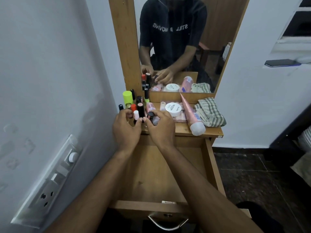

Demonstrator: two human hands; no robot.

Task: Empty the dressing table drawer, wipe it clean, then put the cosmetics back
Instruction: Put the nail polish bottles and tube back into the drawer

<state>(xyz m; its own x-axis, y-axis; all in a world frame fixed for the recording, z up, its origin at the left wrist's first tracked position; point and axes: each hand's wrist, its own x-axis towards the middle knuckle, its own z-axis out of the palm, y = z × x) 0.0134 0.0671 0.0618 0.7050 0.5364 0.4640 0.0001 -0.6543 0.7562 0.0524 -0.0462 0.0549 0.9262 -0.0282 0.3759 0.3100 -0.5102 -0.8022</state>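
The wooden drawer [165, 174] is pulled out and nothing lies in it. Several cosmetics stand clustered on the left of the dressing table top [212, 132]: a neon green capped bottle [127, 97], an orange capped one [133, 107] and a black lipstick [140, 106]. My left hand [126, 130] curls its fingers round a small white-capped pink bottle [136, 115] in this cluster. Just to its right, my right hand [161, 128] grips a small dark bottle with a black cap [151, 115]. Both hands partly hide the bottles under them.
A white round jar [173, 109] sits on a clear pink box [180, 119]. A pink tube [191, 115] lies beside them, and a checked cloth [210, 111] is bunched at the right. A mirror [181, 47] rises behind. A wall socket panel [48, 180] is on the left.
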